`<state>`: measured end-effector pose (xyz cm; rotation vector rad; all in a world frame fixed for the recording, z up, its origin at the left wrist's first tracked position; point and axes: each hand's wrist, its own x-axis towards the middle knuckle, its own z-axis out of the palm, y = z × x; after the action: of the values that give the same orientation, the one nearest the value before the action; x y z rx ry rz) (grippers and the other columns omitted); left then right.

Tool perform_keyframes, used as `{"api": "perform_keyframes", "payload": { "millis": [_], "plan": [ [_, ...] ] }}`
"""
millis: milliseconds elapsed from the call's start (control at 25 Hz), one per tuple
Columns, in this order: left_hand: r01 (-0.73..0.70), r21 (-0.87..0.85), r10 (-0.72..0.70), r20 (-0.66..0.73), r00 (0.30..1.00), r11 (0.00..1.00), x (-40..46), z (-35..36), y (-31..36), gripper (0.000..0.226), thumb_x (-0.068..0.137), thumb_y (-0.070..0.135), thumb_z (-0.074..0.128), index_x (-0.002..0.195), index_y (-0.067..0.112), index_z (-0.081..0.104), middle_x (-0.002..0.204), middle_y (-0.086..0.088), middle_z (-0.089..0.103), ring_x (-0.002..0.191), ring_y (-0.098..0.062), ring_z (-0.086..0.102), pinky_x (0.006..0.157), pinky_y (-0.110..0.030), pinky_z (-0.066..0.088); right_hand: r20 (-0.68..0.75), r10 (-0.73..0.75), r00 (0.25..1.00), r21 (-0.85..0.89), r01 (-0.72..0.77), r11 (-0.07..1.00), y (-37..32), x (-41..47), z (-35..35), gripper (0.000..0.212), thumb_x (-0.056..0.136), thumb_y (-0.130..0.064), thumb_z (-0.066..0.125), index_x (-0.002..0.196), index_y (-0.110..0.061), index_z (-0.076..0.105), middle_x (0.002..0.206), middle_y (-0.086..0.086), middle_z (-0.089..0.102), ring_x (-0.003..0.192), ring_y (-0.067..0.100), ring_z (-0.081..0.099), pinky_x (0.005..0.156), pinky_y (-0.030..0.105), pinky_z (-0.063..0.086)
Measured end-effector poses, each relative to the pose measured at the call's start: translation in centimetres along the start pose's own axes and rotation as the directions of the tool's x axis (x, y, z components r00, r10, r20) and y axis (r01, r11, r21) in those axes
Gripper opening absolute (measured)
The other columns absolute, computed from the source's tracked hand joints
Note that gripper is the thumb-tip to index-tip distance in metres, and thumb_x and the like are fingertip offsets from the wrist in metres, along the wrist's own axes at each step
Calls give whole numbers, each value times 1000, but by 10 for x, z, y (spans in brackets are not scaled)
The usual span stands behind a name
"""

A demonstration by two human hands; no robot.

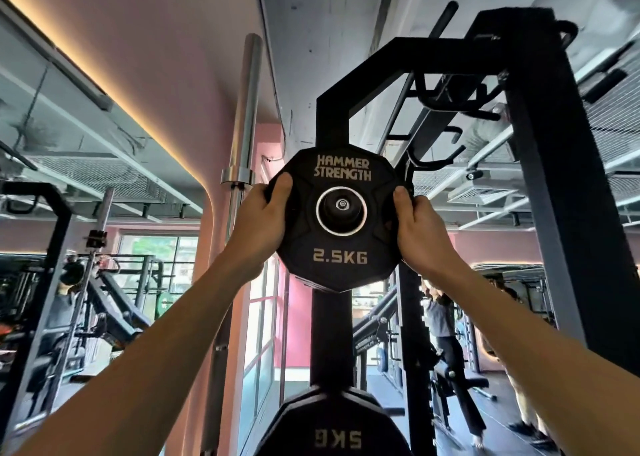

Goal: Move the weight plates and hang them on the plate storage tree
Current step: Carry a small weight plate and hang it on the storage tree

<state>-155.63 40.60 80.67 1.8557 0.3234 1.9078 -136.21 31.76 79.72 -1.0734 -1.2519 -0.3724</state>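
Observation:
A black 2.5 kg weight plate (341, 251) marked "Hammer Strength" sits at eye level on a storage peg (342, 205) whose end shows through its centre hole. The peg belongs to the black upright post of the plate storage tree (330, 123). My left hand (263, 218) grips the plate's left edge, thumb on the front face. My right hand (417, 227) grips the right edge the same way. Another plate appears to sit behind it on the same peg. Lower on the post hangs a 5 kg plate (337, 428), its label upside down.
A chrome barbell (242, 144) stands upright just left of the post. A tall black rack frame (561, 178) with hooks rises to the right. A person (446, 334) stands behind on the right, another is partly in view at the far right. More gym machines (86, 310) fill the left.

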Motion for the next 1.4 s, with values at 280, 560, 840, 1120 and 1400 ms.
{"api": "perform_keyframes", "payload": {
  "millis": [280, 560, 840, 1120, 1400],
  "plan": [
    [-35, 70, 33, 22, 999, 997, 10, 3, -23, 47, 101, 50, 42, 112, 8, 60, 94, 3, 65, 85, -10, 63, 70, -26, 46, 22, 3, 1000, 5, -3, 1000, 18, 7, 15, 50, 102, -51, 29, 113, -6, 50, 94, 0, 57, 87, 17, 57, 78, 32, 38],
    [-141, 585, 256, -118, 959, 799, 0, -8, -11, 32, 98, 49, 44, 123, 33, 55, 116, 0, 53, 97, -16, 55, 78, -29, 41, -54, -72, 996, -544, 31, 838, 3, 0, -10, 55, 97, -61, 33, 110, -9, 47, 91, 7, 58, 83, 28, 54, 71, 36, 37],
    [-144, 734, 307, -93, 947, 664, -23, 11, -4, 32, 101, 44, 40, 95, 15, 52, 96, -3, 53, 89, -24, 54, 69, -35, 36, 181, -282, 942, -548, 335, 767, -12, -14, 10, 30, 103, -40, 37, 85, -17, 45, 83, 0, 53, 84, 28, 57, 67, 35, 34],
    [-163, 767, 343, -79, 936, 621, -11, 26, -38, 38, 103, 41, 41, 105, 5, 51, 122, -18, 43, 114, -36, 43, 73, -36, 31, 93, -385, 918, -622, 356, 698, 12, 0, 37, 29, 104, -34, 32, 98, -13, 51, 89, 6, 60, 89, 33, 57, 81, 42, 38],
    [-256, 736, 356, 21, 934, 627, -30, 15, -33, 32, 101, 33, 48, 110, 3, 47, 117, -21, 46, 108, -37, 46, 74, -35, 32, 195, -249, 949, -486, 314, 815, 10, -16, 23, 29, 103, -31, 38, 97, -7, 53, 100, 14, 53, 95, 35, 53, 80, 42, 41]
  ]
}}
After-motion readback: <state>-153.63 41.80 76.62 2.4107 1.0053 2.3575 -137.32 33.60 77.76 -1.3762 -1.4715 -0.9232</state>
